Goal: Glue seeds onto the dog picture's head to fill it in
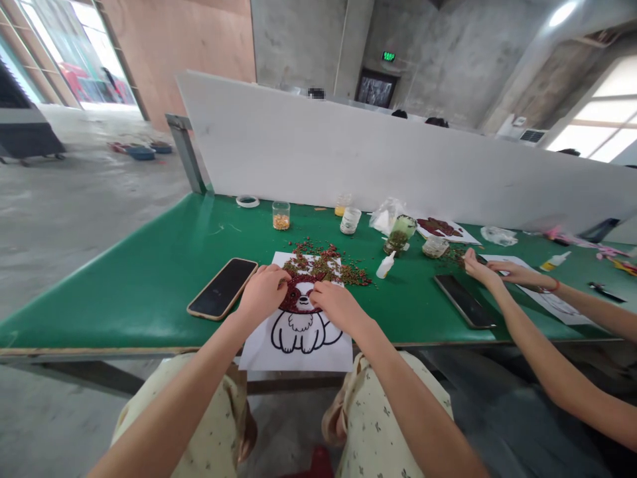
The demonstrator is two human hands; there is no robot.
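— Two hands, both ours, both down on the sheet (298, 356): left hand (263, 293) on the left side of the dog's head, right hand (339, 305) on the right side. Agree?

— Agree. Palms down, fingers curled onto the paper, wrists twd us. Whether either one pinches a seed we can't tell; the tips are hidden under the hands.

— And the seed pile (329, 267)?

— It lies just past our knuckles, on the far edge of the sheet, spilling onto the green table (149, 279). Its long axis runs left-right, across our reach. It stretches further to the right, so the right hand is nearer the bulk. The left hand sits close to the pile's left end.

— Looks?

— Loose small grains, mostly dark red w/ some green mixed in, scattered thin at the edges. Probably beans, but they're too small in this view to be sure.

— The dog drawing (300, 330)?

— Black outline on white. The head patch btw our hands is filled dark red, the face is white. Body and legs are bare outline, nearest us.

— Around it?

— Phone (222, 287) face up just left of the left hand. Small glue bottle (385, 265) just right of the pile. Further right, a co-worker's hand (478, 269) over another paper, well apart from ours.
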